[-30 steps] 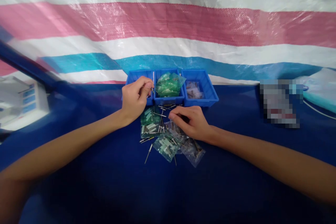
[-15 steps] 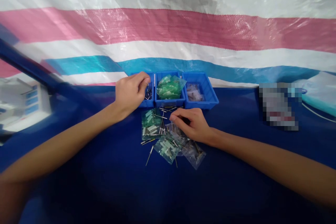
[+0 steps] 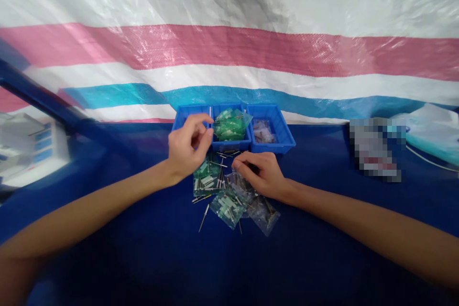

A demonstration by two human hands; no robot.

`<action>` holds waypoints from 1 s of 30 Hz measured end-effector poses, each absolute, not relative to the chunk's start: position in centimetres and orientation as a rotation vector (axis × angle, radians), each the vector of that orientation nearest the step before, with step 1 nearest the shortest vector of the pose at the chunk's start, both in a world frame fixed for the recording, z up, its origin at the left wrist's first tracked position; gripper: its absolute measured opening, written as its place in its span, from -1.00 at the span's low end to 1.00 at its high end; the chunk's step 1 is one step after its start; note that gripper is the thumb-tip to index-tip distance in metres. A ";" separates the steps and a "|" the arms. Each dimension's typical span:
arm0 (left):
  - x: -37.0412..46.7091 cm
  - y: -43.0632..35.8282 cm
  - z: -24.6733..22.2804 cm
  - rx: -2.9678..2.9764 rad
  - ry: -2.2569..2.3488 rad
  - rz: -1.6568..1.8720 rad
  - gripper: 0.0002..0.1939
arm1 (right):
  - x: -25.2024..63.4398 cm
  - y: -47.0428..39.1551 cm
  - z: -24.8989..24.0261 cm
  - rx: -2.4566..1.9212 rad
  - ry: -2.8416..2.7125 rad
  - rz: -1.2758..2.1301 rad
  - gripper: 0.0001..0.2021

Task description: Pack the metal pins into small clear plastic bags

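My left hand [image 3: 190, 146] is raised in front of the left blue bin [image 3: 184, 111], thumb and forefinger apart with nothing seen between them. It hides most of that bin's inside. My right hand [image 3: 263, 172] is closed in a pinch at the upper edge of a clear plastic bag [image 3: 241, 185] with slim metal pieces in it. Under its wrist side lies another clear bag [image 3: 267, 217]. To the left are green-tinted bags [image 3: 227, 206] of pale pieces. Loose blind rivets [image 3: 204, 217] are scattered around the bags.
The middle blue bin [image 3: 231, 145] holds green bags [image 3: 229, 126]; the right bin [image 3: 283, 136] holds clear bags [image 3: 263, 131]. A white device [image 3: 53, 146] stands far left. A blurred-out package [image 3: 376, 153] and a pale blue bag [image 3: 435, 129] lie right. Striped sheeting [image 3: 229, 48] hangs behind.
My left hand has come back from over the left bin, toward me and slightly right, and its thumb and forefinger have parted. My right hand stays in its pinch. The view has tilted slightly up.
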State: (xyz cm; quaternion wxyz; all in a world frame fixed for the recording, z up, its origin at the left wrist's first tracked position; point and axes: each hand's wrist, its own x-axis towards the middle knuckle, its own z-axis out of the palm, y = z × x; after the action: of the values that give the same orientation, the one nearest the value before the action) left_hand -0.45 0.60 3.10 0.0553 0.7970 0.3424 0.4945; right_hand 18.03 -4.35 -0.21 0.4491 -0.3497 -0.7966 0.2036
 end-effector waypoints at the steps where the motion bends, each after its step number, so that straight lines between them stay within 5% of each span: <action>1: -0.2 -0.1 2.7 2.379 0.954 1.516 -0.82 | 18.1 -4.4 -0.3 -0.881 -1.942 0.490 -0.78; 10: 0.3 -1.3 0.5 2.333 0.733 1.463 -0.89 | 18.3 -4.6 0.5 -0.927 -1.636 0.472 -0.81; 18: 0.2 -1.1 0.2 2.300 0.732 1.453 -0.90 | 18.5 -4.2 4.4 -1.312 -2.558 0.346 -0.88; 30: 0.3 -1.2 0.4 2.353 0.708 1.436 -0.89 | 19.7 -7.2 5.3 -1.069 -3.100 0.056 -0.69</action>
State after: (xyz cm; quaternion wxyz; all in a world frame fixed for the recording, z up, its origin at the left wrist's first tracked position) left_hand 0.30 -1.15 0.35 0.1471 0.8177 0.2460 0.4992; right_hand 19.70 -7.19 5.32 -0.0688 -0.3252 -0.9430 0.0169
